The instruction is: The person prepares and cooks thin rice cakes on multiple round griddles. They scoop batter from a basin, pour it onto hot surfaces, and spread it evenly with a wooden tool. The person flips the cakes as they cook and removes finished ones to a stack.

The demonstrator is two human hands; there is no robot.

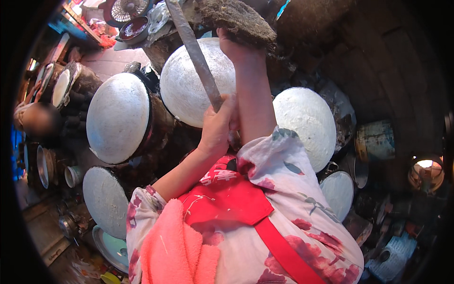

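My left hand (219, 120) is closed around a long grey metal bar (189, 42), which slants from the top of the view down to my chest. My right hand (229, 43) is raised above a round white-coated pan (182, 80), gripping a thick brown fibrous pad (243, 21); part of its fingers is hidden by the pad. Other round pans surround my arms: a large pale one (117, 118) at left, a white-coated one (305, 130) at right, and lower ones (104, 201) (336, 194) on either side of me.
A fan (126, 9) and a dark bowl (132, 29) sit at the top. Another person (38, 118) is at the far left beside more pans. A metal can (375, 139) and a lit round stove opening (425, 173) are on the right, with assorted containers low around me.
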